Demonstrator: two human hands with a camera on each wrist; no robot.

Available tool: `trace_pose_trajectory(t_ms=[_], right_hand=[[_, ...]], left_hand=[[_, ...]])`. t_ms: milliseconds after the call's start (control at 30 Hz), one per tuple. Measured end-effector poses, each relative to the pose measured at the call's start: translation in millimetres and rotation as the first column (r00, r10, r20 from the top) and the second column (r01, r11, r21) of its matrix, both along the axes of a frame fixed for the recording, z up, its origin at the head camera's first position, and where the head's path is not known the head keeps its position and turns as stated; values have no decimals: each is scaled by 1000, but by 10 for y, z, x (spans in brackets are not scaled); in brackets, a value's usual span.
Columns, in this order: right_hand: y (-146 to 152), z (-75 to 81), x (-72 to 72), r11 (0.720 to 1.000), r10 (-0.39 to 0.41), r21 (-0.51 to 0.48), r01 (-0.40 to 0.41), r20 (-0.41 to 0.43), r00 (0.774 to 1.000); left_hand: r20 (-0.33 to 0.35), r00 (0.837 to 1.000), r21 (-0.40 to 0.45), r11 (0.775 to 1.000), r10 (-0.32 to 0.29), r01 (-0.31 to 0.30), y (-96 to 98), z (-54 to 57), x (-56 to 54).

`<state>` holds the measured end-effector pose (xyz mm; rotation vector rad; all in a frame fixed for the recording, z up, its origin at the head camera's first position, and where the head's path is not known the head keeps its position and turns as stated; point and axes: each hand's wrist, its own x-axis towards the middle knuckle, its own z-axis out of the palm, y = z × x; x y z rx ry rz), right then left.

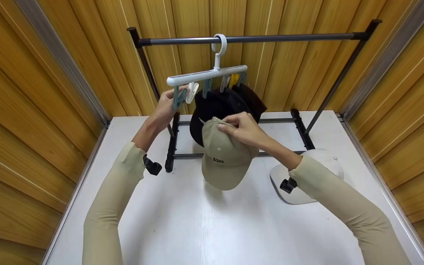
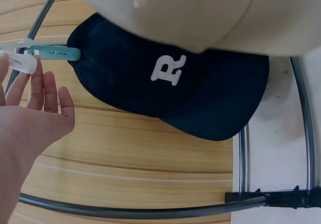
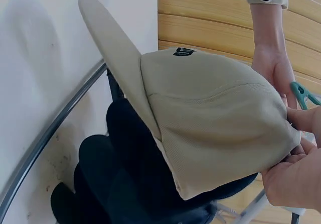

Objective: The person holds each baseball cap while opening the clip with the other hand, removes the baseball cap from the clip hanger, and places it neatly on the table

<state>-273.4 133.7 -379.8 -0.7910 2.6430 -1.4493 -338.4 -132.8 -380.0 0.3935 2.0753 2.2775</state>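
My right hand (image 1: 247,130) pinches a khaki cap (image 1: 221,167) at the back of its crown, brim hanging down. The cap overlaps the dark caps in the head view. My left hand (image 1: 163,108) is raised at the left end of a white clip hanger (image 1: 204,76). Its thumb and fingers pinch a white clip (image 2: 22,62). Beside that, a teal clip (image 2: 55,52) grips a navy cap (image 2: 120,63) with a white letter R. More dark caps (image 3: 113,179) hang behind the khaki one. A yellow clip (image 1: 233,80) shows farther along the hanger.
The hanger hooks over the top bar (image 1: 289,37) of a dark metal rack, whose base (image 1: 169,158) stands on a white table (image 1: 197,228). A pale cap (image 1: 322,162) lies at the right, partly behind my right sleeve. Wood-panelled walls (image 1: 31,147) enclose the table.
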Motion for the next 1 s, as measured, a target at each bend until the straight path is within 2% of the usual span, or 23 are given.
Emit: trace_pose_trajectory(t_ms=[200, 333, 400, 467, 500, 533, 567, 600, 667, 733, 767, 800, 833, 900, 933, 1000], right_hand=[[187, -40, 43, 1000, -24, -5, 24, 59, 998], [323, -47, 81, 999, -35, -21, 38, 112, 993], [394, -57, 95, 998, -51, -26, 55, 140, 989], [473, -72, 105, 997, -73, -20, 77, 156, 985], [516, -83, 109, 996, -83, -20, 88, 164, 983], [553, -93, 107, 995, -90, -21, 95, 170, 981], [592, -105, 103, 994, -98, -21, 103, 172, 980], [633, -117, 99, 994, -105, -20, 110, 172, 979], [718, -139, 88, 992, -116, -20, 121, 172, 978], [809, -163, 83, 990, -134, -19, 140, 177, 975], [858, -175, 85, 988, -147, -14, 152, 177, 973], [906, -186, 88, 987, -157, -8, 161, 178, 972], [951, -199, 90, 986, -166, -1, 169, 173, 971], [1032, -234, 92, 983, -184, 16, 184, 154, 971], [1068, -258, 91, 981, -195, 31, 193, 137, 971], [1134, -311, 88, 977, -212, 53, 207, 105, 972]], left_hand=[[-33, 999, -25, 999, 43, -44, -193, -29, 85], [-81, 996, -58, 997, 49, -54, -344, -35, 178], [-117, 991, -127, 989, 61, -76, -402, -45, 223], [-179, 982, -252, 962, 63, -108, -453, -69, 265], [-212, 975, -330, 935, 62, -131, -474, -85, 290], [-246, 968, -414, 897, 56, -157, -502, -102, 321], [-278, 960, -500, 846, 43, -183, -528, -121, 352], [-309, 951, -582, 786, 25, -210, -556, -144, 383], [-351, 936, -716, 649, -16, -257, -614, -195, 454], [-373, 926, -811, 505, -55, -296, -669, -259, 511], [-378, 923, -843, 439, -72, -311, -697, -296, 534], [-381, 921, -865, 383, -83, -323, -727, -337, 559], [-381, 920, -879, 341, -88, -332, -760, -382, 579], [-381, 920, -895, 283, -87, -344, -830, -480, 614], [-379, 922, -899, 265, -80, -347, -865, -532, 629], [-376, 925, -903, 249, -59, -351, -932, -641, 645]])
